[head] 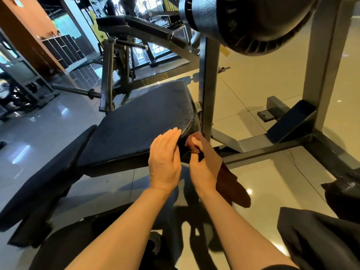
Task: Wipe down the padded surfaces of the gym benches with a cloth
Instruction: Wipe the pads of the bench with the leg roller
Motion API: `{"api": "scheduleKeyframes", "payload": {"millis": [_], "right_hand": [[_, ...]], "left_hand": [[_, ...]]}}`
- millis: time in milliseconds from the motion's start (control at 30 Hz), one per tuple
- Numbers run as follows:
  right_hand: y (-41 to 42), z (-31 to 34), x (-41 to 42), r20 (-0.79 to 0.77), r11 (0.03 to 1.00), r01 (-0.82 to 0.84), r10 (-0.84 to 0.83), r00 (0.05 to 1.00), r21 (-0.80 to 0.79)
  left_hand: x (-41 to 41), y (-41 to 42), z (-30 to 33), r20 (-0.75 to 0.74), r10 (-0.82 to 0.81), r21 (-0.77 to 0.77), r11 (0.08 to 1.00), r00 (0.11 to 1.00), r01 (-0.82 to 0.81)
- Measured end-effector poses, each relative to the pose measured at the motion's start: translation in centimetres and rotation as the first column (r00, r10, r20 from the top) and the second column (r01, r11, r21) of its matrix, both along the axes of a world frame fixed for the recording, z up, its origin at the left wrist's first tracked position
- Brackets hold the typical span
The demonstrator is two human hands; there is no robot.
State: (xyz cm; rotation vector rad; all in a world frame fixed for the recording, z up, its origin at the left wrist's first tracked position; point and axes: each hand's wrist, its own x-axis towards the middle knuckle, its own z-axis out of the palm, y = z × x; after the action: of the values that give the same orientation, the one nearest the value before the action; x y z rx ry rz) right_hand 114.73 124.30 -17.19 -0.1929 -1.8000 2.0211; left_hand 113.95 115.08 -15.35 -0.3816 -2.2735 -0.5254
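Note:
A black padded bench seat (140, 125) lies in the middle of the head view, and a second black pad (48, 178) slopes down to the lower left. My left hand (165, 162) rests with straight fingers on the seat's near right corner. Beside it, my right hand (202, 162) grips a dark brown cloth (231, 184) against the pad's side edge. The cloth's loose end hangs down below that hand.
A grey steel upright (208, 84) stands right behind the pad corner, with a frame base (272, 143) on the tiled floor. A large weight plate (253, 22) hangs overhead at top right. Other machines and a barbell (78, 90) fill the left background.

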Motion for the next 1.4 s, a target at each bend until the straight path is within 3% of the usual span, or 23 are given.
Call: {"api": "scheduleKeyframes", "payload": {"millis": [100,200,367,500,633,700,833,1000,1067,1133,1267,1400], "right_hand": [[0.5,0.7,-0.4,-0.056,0.993,0.117,-0.116,0.992,0.022],[-0.2,-0.6,-0.9,-0.203,0.980,0.075,-0.037,0.979,0.183],[1.1,-1.7,-2.1,0.002,0.984,0.154,-0.155,0.988,0.092],[-0.6,-0.3,-2.0,-0.134,0.995,0.030,-0.017,0.991,0.090],[0.4,-1.4,-3.1,0.012,0.987,0.150,-0.151,0.989,0.066],[0.8,-0.4,-3.6,-0.044,0.971,0.215,-0.211,0.976,0.107],[-0.5,0.1,-4.3,-0.020,0.995,0.095,-0.095,0.995,-0.008],[0.7,-1.6,-5.3,0.063,0.995,0.095,-0.094,0.994,-0.018],[0.5,-0.4,-5.3,-0.042,0.988,0.150,-0.151,0.988,-0.035],[0.5,0.5,-6.1,-0.112,0.995,0.099,-0.098,0.989,0.001],[2.3,0.6,-9.2,0.070,0.993,-0.110,0.113,0.991,-0.038],[2.1,0.7,-8.7,0.083,0.992,-0.109,0.113,0.990,-0.056]], "left_hand": [[-0.1,0.2,-0.2,-0.004,0.011,0.020,1.000,1.000,-0.011],[-0.1,0.4,-0.2,-0.020,0.022,0.030,0.999,1.000,-0.021],[0.0,0.5,-0.1,-0.026,0.024,0.028,0.999,0.999,-0.023],[-0.1,0.8,-0.5,-0.033,0.045,0.068,0.997,0.998,-0.043],[-0.1,0.8,-0.4,-0.048,0.051,0.050,0.998,0.998,-0.049],[-0.2,1.1,-0.5,-0.056,0.062,0.068,0.996,0.996,-0.058],[-0.4,1.2,-0.9,-0.067,0.070,0.070,0.995,0.995,-0.065],[-0.4,1.3,-0.8,-0.091,0.076,0.059,0.996,0.993,-0.070],[-0.4,1.5,-1.0,-0.095,0.082,0.069,0.995,0.992,-0.076],[-0.6,1.4,-1.0,-0.110,0.074,0.064,0.996,0.991,-0.067],[-0.8,1.0,-1.2,-0.128,0.053,0.042,0.998,0.990,-0.048],[-0.9,1.0,-1.2,-0.130,0.063,0.043,0.997,0.990,-0.058]]}}
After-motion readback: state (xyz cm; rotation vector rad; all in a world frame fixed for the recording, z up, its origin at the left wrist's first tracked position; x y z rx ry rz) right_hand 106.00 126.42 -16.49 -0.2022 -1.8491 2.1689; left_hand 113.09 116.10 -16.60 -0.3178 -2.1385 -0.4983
